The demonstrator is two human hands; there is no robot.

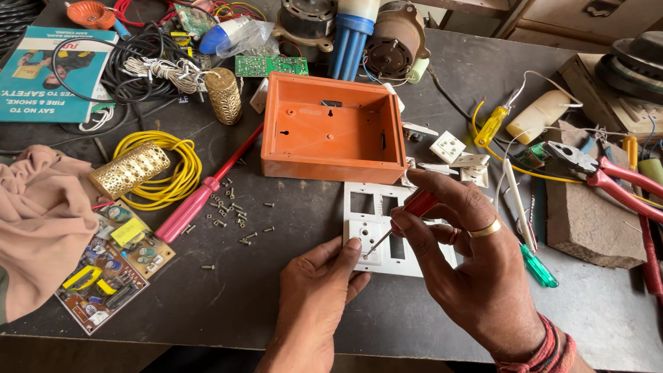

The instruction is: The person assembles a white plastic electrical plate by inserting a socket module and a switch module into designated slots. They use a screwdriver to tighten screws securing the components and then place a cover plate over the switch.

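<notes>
**A:** What are the hands doing?

**B:** The right hand [469,255], wearing a gold ring, has its fingers closed round a small red-handled screwdriver [407,214], whose tip points down onto a white plastic switch plate with rectangular cut-outs [373,214]. The left hand [321,290] lies half open, its fingertips pressing the plate's near edge.

**A:** Where is the plate?

**B:** Flat on the dark worktable [262,304], just in front of an open orange plastic box [331,128]. Loose small screws [231,211] lie to its left, beside a long pink-handled screwdriver [200,193].
</notes>
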